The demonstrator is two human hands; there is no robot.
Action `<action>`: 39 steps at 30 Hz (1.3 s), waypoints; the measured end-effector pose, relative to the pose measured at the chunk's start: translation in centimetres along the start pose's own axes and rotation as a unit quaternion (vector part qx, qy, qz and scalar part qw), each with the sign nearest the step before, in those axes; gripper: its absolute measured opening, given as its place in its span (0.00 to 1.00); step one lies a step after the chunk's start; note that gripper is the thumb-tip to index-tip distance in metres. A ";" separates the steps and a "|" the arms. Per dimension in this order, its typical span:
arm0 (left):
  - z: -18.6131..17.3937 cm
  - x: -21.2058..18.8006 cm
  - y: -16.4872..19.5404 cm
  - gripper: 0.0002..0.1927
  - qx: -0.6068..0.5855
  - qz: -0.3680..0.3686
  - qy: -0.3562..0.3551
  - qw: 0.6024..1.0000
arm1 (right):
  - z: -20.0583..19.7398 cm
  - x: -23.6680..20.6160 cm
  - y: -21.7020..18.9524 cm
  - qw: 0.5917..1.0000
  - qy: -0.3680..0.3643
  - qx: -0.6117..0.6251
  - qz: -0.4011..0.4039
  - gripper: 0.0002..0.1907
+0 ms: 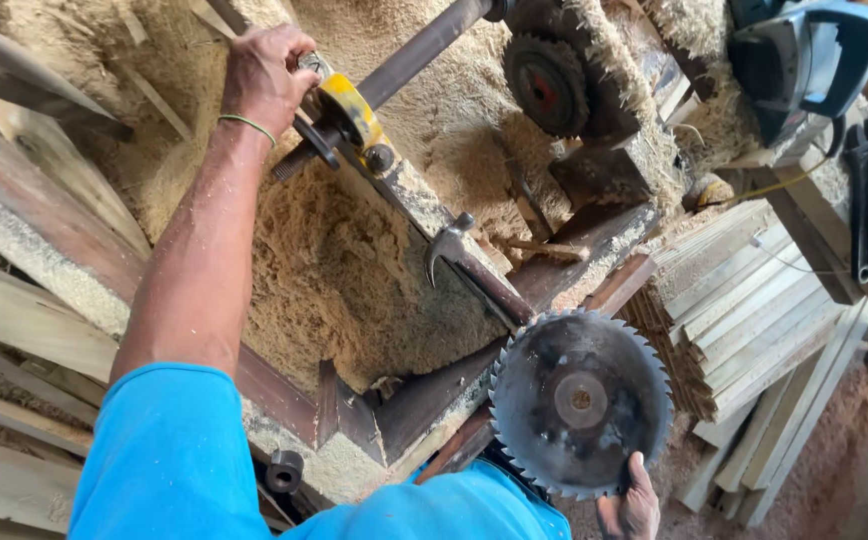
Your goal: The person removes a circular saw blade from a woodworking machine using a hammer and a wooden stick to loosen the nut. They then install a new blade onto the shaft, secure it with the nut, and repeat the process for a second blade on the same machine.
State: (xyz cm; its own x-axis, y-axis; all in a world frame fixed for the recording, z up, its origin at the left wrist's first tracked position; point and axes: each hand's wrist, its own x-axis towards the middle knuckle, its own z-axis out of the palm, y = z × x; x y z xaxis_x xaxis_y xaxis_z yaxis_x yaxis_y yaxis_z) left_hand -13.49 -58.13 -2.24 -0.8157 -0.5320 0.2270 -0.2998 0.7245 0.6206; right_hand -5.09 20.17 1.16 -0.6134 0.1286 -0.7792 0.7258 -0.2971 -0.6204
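My left hand (264, 78) reaches far out and grips a yellow and black angle grinder (346, 122) lying on a sawdust-covered wooden frame. My right hand (629, 505), low at the bottom edge, holds a large dark circular saw blade (581, 400) by its lower rim, flat face toward me. A claw hammer (469, 262) lies on the frame between the two hands. A long dark metal shaft (424, 45) runs diagonally past the grinder.
A smaller toothed blade (547, 85) sits on the shaft at top centre. Deep sawdust (344, 270) fills the frame. Stacked wooden slats (754, 310) lie at right, planks (24, 310) at left. A blue power tool (804, 55) and a black spanner (861, 200) rest top right.
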 end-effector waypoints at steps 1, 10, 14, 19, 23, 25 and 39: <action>0.3 0.5 -0.2 0.13 0.011 0.019 -0.002 1.000 | 0.1 -0.1 0.0 1.000 0.011 -0.004 -0.005 0.25; 1.0 1.3 -1.1 0.12 0.023 0.034 0.011 0.999 | 1.0 0.0 -0.3 1.000 0.026 0.010 0.006 0.25; -0.5 -0.8 3.5 0.08 0.052 0.158 0.118 0.979 | 0.7 0.1 0.0 1.000 0.028 0.002 0.002 0.24; 3.7 -10.1 10.4 0.09 0.065 0.033 -0.005 0.997 | 0.2 0.3 0.3 0.999 0.038 0.020 -0.018 0.21; 9.0 -12.1 9.9 0.12 0.012 -0.102 0.054 0.993 | 0.1 0.3 0.5 0.999 0.035 0.027 -0.022 0.21; 10.7 -12.0 9.1 0.14 0.001 -0.136 0.068 0.988 | 0.1 0.2 0.7 0.999 0.015 0.024 -0.027 0.22; 10.9 -13.0 11.8 0.21 -0.085 -0.210 0.098 0.969 | -0.5 0.6 2.3 0.996 -0.010 0.083 -0.022 0.21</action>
State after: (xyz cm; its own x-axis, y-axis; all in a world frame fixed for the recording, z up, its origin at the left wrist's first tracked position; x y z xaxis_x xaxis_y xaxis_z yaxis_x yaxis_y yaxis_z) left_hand -11.80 -37.82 -6.05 -0.5258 -0.8488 0.0554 -0.4853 0.3528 0.8000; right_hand -3.68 20.01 -0.80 -0.6508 0.1273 -0.7485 0.6376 -0.4437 -0.6298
